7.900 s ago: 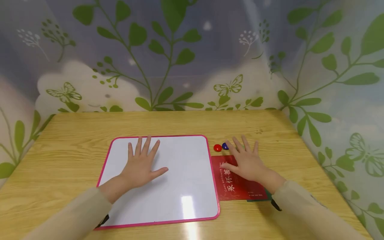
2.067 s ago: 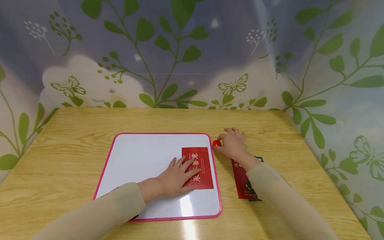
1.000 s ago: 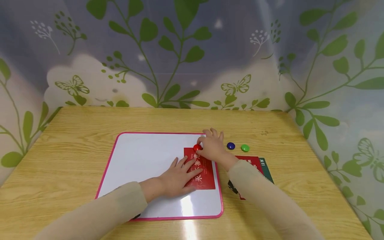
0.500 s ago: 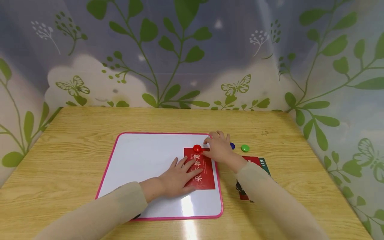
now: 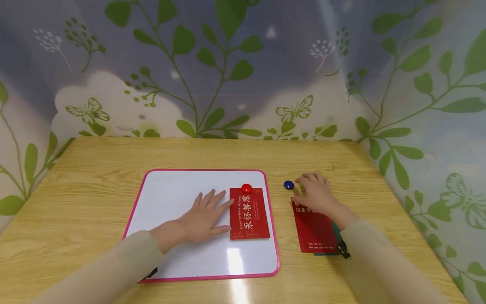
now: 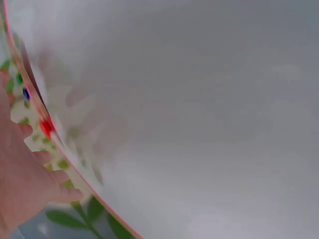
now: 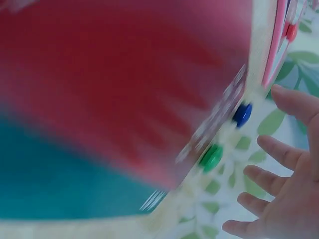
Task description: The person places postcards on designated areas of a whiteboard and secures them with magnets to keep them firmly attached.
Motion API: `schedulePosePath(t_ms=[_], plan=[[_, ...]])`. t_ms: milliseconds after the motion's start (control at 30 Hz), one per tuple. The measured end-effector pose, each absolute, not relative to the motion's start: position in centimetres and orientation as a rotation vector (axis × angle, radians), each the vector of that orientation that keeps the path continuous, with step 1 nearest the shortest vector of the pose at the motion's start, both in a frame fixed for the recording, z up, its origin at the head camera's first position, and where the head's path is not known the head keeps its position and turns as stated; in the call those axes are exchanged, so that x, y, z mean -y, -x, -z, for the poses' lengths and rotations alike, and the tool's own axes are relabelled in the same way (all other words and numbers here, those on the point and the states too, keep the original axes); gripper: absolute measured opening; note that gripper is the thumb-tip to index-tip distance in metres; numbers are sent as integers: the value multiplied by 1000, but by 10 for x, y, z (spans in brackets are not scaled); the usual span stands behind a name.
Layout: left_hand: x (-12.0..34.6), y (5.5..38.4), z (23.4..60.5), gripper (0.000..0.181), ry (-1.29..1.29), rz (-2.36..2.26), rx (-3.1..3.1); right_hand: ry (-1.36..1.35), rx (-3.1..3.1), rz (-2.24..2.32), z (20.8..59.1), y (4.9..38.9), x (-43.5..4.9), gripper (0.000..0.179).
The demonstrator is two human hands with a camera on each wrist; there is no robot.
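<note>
On the pink-edged whiteboard (image 5: 171,181) lies a red card (image 5: 258,219) with white lettering, a round red magnet (image 5: 246,188) on its upper edge. My left hand (image 5: 199,219) is spread over the board just left of this card, holding nothing. To the right, my right hand (image 5: 319,196) hovers over another red card (image 5: 315,232), fingers apart and gripping nothing. A blue magnet (image 5: 289,185) sits left of its fingertips. The green magnet (image 7: 212,158) is mostly behind those fingers in the head view but shows in the right wrist view.
A dark green card (image 5: 336,232) sticks out from under the right-hand red card. Everything rests on a wooden table (image 5: 98,169), backed by a leaf-patterned wall covering (image 5: 243,101) that also runs along the right side.
The right hand set the red magnet on the card, let go and moved right over the other cards. The left hand slid left off the first card, which earlier was brought onto the board.
</note>
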State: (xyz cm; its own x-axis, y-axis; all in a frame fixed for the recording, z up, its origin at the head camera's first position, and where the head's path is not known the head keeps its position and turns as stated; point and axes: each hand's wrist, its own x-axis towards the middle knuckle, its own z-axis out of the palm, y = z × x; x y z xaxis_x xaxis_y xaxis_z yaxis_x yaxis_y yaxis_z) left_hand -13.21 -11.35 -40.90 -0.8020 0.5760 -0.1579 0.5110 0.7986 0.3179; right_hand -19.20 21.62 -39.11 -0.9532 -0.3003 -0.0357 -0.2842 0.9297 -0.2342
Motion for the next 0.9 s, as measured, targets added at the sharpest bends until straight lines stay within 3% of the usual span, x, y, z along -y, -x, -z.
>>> schedulePosePath(t_ms=[467,900], plan=[[193,134,410,71,-623,-377,-2937,424,-2919,255,389,177,-270,60],[211,136,412,72,-502,-347,-2922,421,-2885,215,393,175,-274,55]])
